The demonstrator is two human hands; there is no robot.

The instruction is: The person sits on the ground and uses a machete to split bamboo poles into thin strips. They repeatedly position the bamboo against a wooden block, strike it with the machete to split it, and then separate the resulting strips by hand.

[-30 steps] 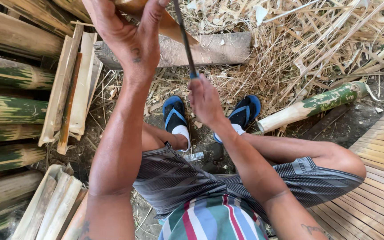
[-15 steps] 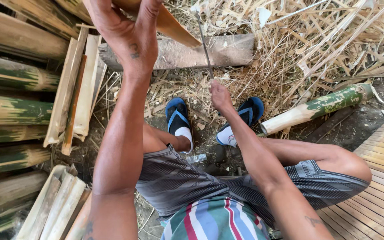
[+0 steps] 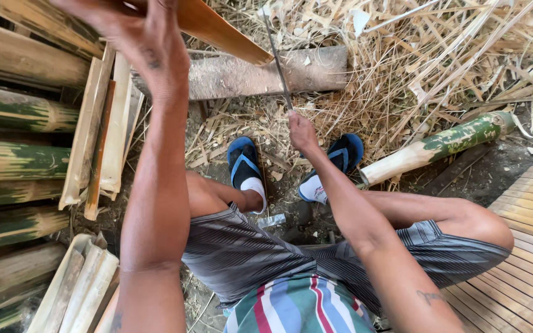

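Dry straw and bamboo shavings are covering the ground. Right hand (image 3: pixel 301 131) is clenching a thin dark blade (image 3: pixel 277 61); left hand (image 3: pixel 137 31) is gripping, probably, the stiff orange-brown split bamboo slat (image 3: pixel 217 28) overhead, light and likely splintery, best held mid-length.

You are sitting in an outdoor bamboo-working yard on bare earth. Whole green bamboo poles (image 3: pixel 13 160) are stacked at nine o'clock, with split bamboo slats (image 3: pixel 103 129) leaning beside them. Dry shavings and strips (image 3: pixel 439 55) pile up from twelve to two o'clock behind a worn wooden block (image 3: pixel 260 74). A slatted bamboo platform (image 3: pixel 525 246) lies at four o'clock.
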